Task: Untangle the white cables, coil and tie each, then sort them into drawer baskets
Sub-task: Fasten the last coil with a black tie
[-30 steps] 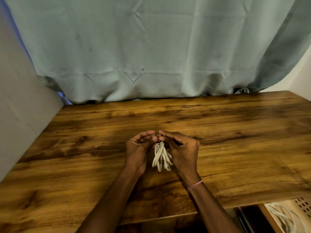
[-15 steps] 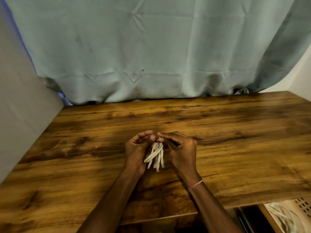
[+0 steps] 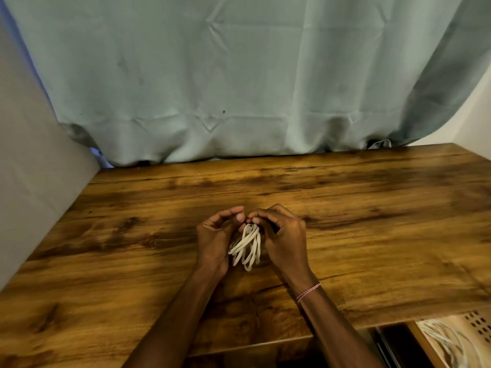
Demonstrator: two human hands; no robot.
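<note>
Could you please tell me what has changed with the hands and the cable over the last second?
The hanging loops of the white cable bundle have swung slightly toward the left hand. Both the left hand and the right hand still pinch the bundle's top end above the wooden table, in about the same place; nothing was let go. The cables in the drawer basket lie as before.

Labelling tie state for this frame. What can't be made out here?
- Head view, top of the cable bundle: fingertips of the left hand and right hand cover it; tied or not, cannot tell.
- Head view, drawer basket: cut by the bottom-right frame edge and the table; only part of its white cables shows.
</note>
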